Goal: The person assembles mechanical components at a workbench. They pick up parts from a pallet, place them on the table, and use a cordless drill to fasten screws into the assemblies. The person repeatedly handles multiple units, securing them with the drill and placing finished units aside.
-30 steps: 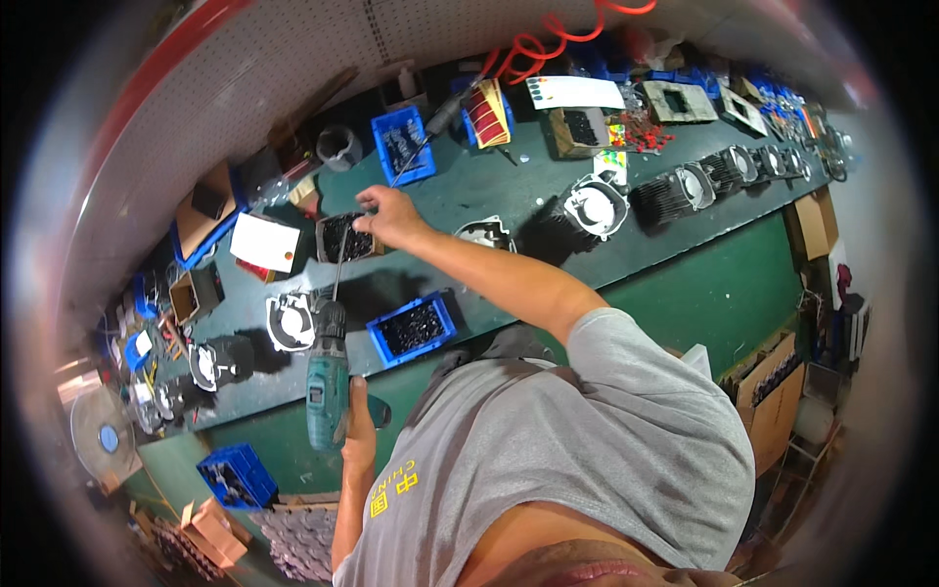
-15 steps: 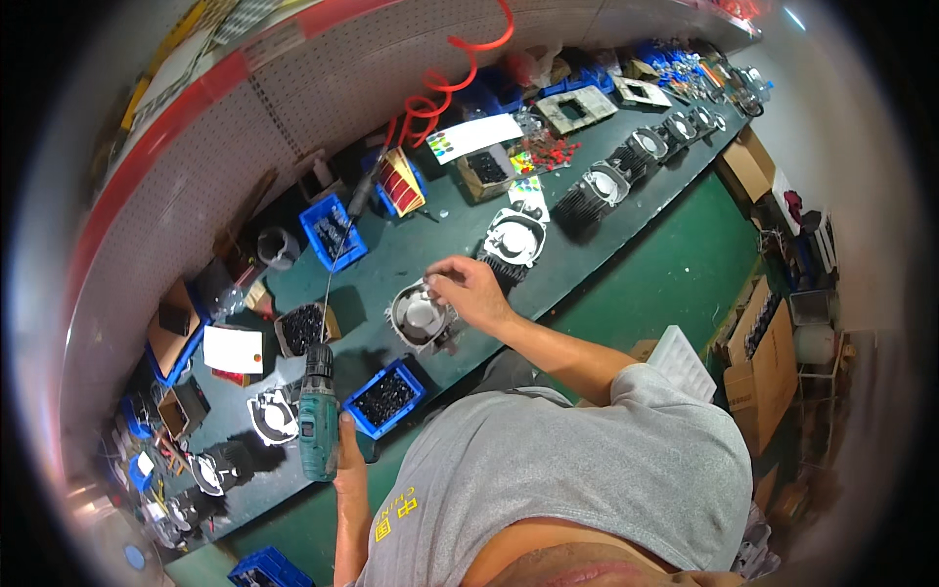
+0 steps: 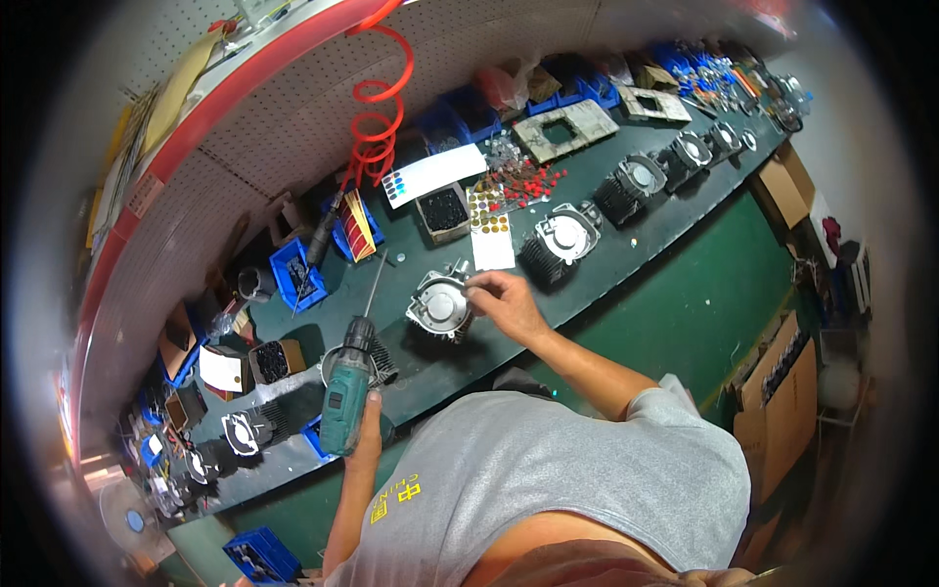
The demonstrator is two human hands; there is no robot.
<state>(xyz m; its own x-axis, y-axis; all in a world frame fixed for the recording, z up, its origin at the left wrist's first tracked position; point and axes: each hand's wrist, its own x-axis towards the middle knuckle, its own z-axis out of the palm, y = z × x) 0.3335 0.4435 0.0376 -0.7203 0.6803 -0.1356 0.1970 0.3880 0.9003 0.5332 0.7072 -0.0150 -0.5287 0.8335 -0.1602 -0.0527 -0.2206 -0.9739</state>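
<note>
My left hand [image 3: 366, 435] is closed round the handle of a teal cordless drill [image 3: 344, 406], whose long thin bit points up over the bench. Partly covered by the drill is a finned black housing [image 3: 387, 360] with a pale rim. My right hand [image 3: 507, 305] reaches to the right edge of another round housing with a silver inside [image 3: 438, 305]. Its thumb and fingers are pinched together; whatever is between them is too small to make out. The drill bit's tip stands left of this housing, apart from it.
More finned housings [image 3: 562, 237] line the green bench to the right, others [image 3: 246, 432] to the left. Behind are a box of black parts [image 3: 444, 211], a sticker sheet [image 3: 492, 240], red caps [image 3: 528, 188], a blue bin [image 3: 297, 276] and a coiled red hose [image 3: 377, 127].
My view and both hands have shifted right along the bench. The right hand has left one housing for the one to its right. The drill now hangs over the housing left behind.
</note>
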